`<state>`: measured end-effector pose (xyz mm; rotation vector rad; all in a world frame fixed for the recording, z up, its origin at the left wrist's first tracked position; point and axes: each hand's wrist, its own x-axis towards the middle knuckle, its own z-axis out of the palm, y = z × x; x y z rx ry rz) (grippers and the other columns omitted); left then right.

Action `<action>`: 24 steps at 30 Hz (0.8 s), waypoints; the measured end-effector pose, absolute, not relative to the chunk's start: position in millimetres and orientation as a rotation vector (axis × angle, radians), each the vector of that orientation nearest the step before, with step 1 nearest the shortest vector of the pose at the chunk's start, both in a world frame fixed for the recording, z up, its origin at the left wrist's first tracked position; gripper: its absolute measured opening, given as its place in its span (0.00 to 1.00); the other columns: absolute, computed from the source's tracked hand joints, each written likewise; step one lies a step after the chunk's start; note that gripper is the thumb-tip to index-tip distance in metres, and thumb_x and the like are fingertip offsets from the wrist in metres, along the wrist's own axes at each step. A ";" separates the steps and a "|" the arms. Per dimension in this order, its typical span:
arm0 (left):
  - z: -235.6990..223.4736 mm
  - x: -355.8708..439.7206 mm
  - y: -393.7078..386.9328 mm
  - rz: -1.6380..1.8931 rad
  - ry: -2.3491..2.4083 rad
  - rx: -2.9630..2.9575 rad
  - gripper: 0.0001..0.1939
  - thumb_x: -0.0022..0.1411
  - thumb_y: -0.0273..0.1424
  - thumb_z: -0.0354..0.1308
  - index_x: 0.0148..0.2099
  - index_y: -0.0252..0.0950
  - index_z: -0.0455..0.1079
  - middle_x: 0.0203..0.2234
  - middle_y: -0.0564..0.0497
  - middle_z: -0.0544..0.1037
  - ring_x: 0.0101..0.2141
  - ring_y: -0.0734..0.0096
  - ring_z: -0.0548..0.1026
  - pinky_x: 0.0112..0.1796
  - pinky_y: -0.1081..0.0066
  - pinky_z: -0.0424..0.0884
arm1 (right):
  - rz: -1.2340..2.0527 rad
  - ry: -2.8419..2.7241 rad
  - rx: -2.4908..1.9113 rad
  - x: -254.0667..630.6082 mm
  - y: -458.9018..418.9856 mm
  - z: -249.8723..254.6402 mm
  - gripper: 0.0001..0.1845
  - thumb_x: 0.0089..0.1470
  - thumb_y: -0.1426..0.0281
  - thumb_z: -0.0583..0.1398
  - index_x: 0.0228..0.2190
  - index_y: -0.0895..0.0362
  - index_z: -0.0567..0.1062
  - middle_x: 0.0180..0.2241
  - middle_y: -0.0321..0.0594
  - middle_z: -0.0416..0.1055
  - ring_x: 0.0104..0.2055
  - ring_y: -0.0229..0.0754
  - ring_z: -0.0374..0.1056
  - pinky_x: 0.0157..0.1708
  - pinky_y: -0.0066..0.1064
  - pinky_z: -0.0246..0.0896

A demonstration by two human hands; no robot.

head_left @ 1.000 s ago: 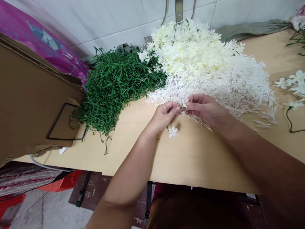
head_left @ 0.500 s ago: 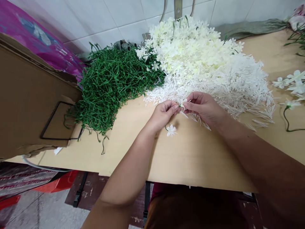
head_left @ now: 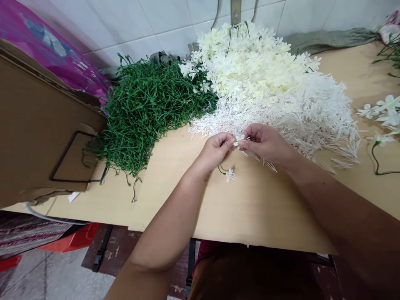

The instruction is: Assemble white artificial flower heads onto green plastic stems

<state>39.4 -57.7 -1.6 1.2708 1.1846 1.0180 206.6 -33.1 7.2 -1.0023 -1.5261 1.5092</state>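
Between my two hands is a small white artificial flower (head_left: 238,141). My left hand (head_left: 218,149) is closed, thumb against fingers, on a green plastic stem that is mostly hidden by the fingers. Below that hand, a second white flower head (head_left: 230,175) hangs from a curved green stem end (head_left: 221,170). My right hand (head_left: 262,141) pinches the small flower from its right side. Just behind both hands spreads a pile of thin white stamens (head_left: 215,124), with a few strands under my right hand.
Green plastic stems (head_left: 150,104) are heaped at left, beside a cardboard box (head_left: 40,125) with a black wire frame (head_left: 75,181). Pale flower heads (head_left: 250,66) are piled against the tiled wall (head_left: 175,25). Finished-looking flowers (head_left: 387,109) lie at the right edge.
The small flower between my fingers now shows its open petals, where before it was mostly covered. The lower flower head has swung slightly right and turned sideways.
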 end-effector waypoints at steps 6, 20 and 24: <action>-2.4 40.3 -57.2 1.018 1.162 1.288 0.18 0.54 0.42 0.64 0.25 0.34 0.64 0.16 0.57 0.63 0.21 0.80 0.58 0.24 0.75 0.54 | 1.573 -1.518 -0.980 209.1 -33.5 8.7 0.17 0.37 0.65 0.72 0.23 0.57 0.71 0.19 0.33 0.70 0.22 0.33 0.65 0.23 0.27 0.58; 0.8 42.5 -55.5 0.984 1.104 1.277 0.16 0.57 0.36 0.63 0.23 0.34 0.64 0.16 0.57 0.62 0.20 0.79 0.58 0.25 0.74 0.54 | 1.779 -1.394 -0.884 213.9 -30.8 11.5 0.20 0.34 0.59 0.74 0.20 0.57 0.72 0.19 0.35 0.70 0.24 0.34 0.64 0.26 0.28 0.59; 0.8 43.2 -55.4 0.993 1.123 1.287 0.16 0.57 0.36 0.62 0.23 0.34 0.64 0.15 0.57 0.61 0.19 0.79 0.57 0.24 0.74 0.53 | 1.755 -1.412 -0.928 213.3 -31.0 11.4 0.19 0.31 0.63 0.75 0.20 0.57 0.72 0.19 0.34 0.70 0.23 0.33 0.63 0.24 0.27 0.57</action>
